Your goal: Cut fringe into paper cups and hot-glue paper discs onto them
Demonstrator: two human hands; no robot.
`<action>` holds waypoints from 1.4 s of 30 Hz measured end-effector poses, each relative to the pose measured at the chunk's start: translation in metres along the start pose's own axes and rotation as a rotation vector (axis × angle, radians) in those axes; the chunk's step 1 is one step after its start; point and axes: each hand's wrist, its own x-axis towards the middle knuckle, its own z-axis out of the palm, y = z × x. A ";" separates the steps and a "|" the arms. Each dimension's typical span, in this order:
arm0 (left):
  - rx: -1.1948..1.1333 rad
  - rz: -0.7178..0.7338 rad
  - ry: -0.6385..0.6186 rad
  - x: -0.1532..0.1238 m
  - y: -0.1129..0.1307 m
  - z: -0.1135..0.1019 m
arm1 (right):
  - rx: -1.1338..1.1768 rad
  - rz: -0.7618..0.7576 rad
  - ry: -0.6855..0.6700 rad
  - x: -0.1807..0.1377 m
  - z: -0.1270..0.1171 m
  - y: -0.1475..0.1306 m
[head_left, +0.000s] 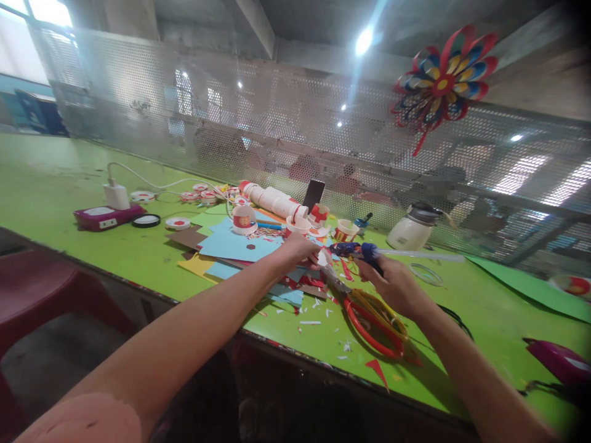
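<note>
My right hand (394,284) is wrapped round the handle of a blue hot glue gun (353,249). A clear glue stick (429,254) sticks out of its back end to the right. The nozzle points left, close to the fingers of my left hand (302,249). Those fingers are pinched on a small white paper piece (324,257), its shape partly hidden. Under both hands lie scissors (376,326) with red and yellow handles. Sheets of blue card (235,243) are stacked beneath and left of my left hand, with paper cups (244,220) just behind.
A long row of nested paper cups (272,198) lies behind, by a phone (314,194). A kettle (413,226) stands right of it. A purple power strip (108,216) with a charger sits left. Paper scraps litter the green table (194,286). A paper flower (443,86) hangs above.
</note>
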 end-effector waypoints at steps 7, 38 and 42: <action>0.039 0.021 -0.002 -0.003 0.002 0.000 | -0.039 0.036 0.017 0.002 0.001 0.009; 0.041 0.054 -0.289 -0.008 0.000 -0.004 | -0.018 -0.063 0.132 0.011 -0.004 0.015; 0.110 0.082 -0.316 -0.009 -0.001 -0.001 | 0.010 -0.222 0.058 0.015 -0.006 -0.016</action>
